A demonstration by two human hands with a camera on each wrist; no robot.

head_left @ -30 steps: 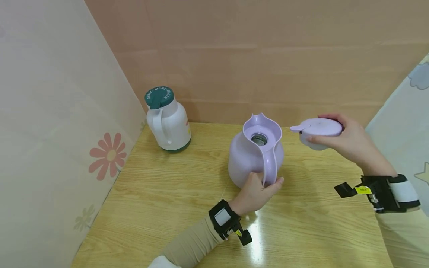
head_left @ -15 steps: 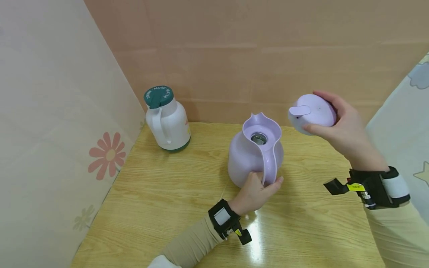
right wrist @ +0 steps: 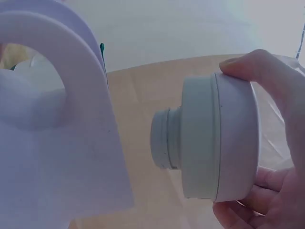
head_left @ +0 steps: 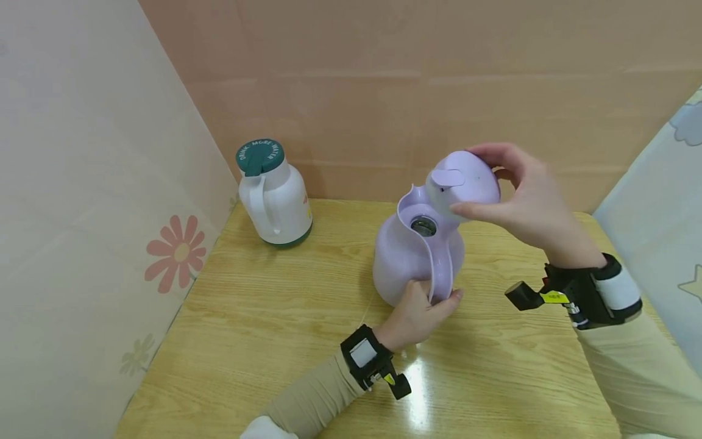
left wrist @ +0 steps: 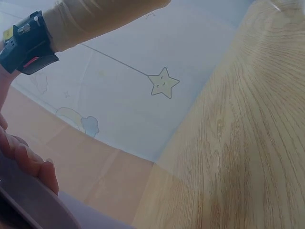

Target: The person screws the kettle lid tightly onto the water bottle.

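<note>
Lilac lid [head_left: 463,183] pinched in right-hand fingers [head_left: 476,211], tilted above jug [head_left: 414,253], left hand [head_left: 417,314] gripping handle [head_left: 441,268]

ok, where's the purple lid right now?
In the head view the purple lid is held in the right hand, tilted in the air just above and right of the purple jug mouth, not yet seated on it.
</note>
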